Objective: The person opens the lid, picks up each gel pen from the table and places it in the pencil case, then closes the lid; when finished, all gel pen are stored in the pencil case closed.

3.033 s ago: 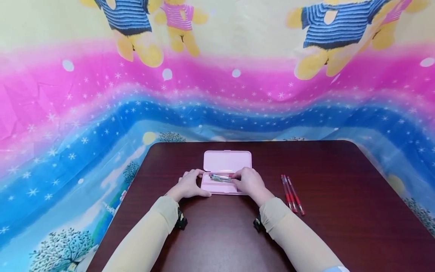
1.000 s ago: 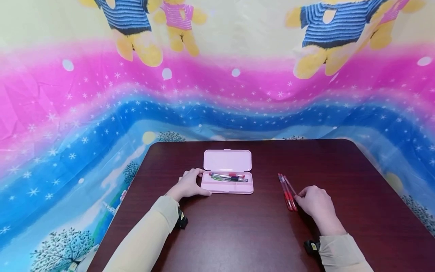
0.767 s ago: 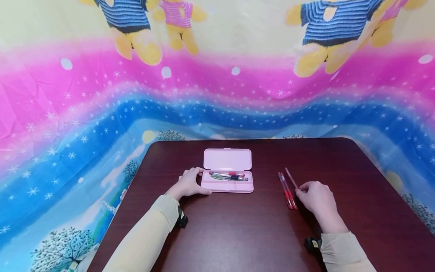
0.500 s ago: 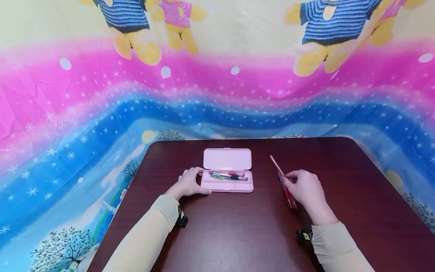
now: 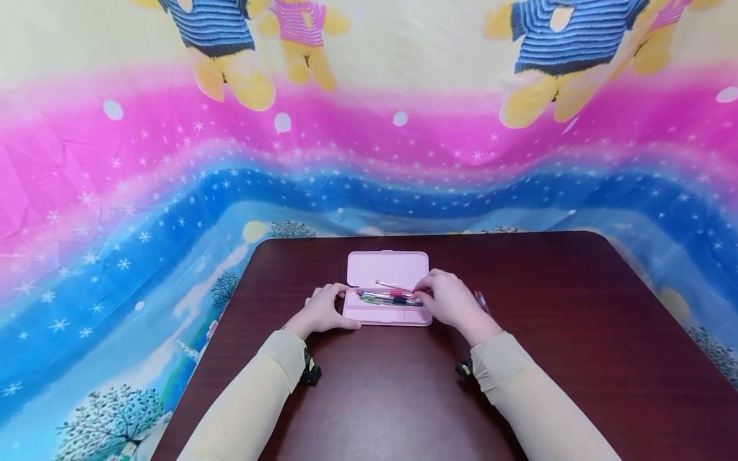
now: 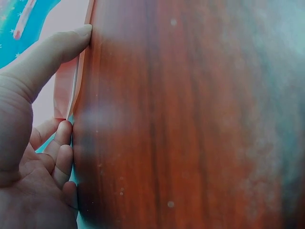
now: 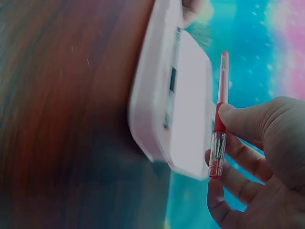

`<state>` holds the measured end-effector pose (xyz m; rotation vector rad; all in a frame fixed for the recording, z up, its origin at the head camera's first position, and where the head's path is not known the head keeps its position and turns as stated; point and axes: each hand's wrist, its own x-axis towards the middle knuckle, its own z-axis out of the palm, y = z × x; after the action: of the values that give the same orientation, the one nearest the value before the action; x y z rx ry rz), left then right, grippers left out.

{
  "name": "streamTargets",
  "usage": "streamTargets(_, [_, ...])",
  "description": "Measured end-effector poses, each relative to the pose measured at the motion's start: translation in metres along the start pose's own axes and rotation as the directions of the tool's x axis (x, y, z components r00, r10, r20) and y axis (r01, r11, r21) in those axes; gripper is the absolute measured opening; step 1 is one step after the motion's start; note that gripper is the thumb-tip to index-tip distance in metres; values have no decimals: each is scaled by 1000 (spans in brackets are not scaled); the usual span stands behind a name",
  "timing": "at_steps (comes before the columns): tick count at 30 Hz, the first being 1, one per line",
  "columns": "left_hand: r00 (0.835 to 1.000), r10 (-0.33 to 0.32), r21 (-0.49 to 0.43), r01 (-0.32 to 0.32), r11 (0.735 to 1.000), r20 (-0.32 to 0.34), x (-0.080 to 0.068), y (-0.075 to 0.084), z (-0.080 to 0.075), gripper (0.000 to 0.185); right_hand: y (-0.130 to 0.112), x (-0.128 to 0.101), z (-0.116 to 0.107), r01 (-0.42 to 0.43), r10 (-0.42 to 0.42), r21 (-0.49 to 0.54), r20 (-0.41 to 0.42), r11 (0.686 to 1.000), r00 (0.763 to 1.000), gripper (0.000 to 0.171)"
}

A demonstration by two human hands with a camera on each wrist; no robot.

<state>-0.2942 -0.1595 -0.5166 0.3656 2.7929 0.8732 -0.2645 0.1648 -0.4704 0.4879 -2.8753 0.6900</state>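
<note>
A pink pencil case (image 5: 375,318) lies on the table with its lid (image 5: 387,267) raised behind it. My left hand (image 5: 319,312) holds the case's left end, thumb on the front edge and fingers along the side. Between the thumb and fingers of my right hand (image 5: 452,301) is a red gel pen (image 7: 220,114), pinched at its red grip. Its thin end points left over the back of the case in the head view. Several pens (image 5: 398,300), among them black, red and green ones, lie in the rear compartment.
Partly hidden behind my right wrist, red pens (image 5: 481,299) lie on the dark brown table (image 5: 380,390). A patterned cloth (image 5: 369,153) with bears and snowflakes hangs around the table's far and side edges.
My right hand put down a pen in the case, went right, picked up a red pen from the table and carried it left over the case. My left hand stayed at the case.
</note>
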Motion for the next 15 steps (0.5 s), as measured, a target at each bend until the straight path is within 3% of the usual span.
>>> streamTargets(5, [1000, 2, 11, -1, 1000, -5, 0, 2, -1, 94, -9, 12, 19, 25, -24, -16, 42, 1000, 999, 10])
streamTargets(10, [1000, 2, 15, -2, 1000, -12, -1, 3, -2, 92, -13, 24, 36, 51, -49, -61, 34, 997, 998, 9])
streamTargets(15, [1000, 2, 12, -1, 1000, -10, -2, 2, 0, 92, -15, 30, 49, 24, -22, -108, 22, 994, 1000, 9])
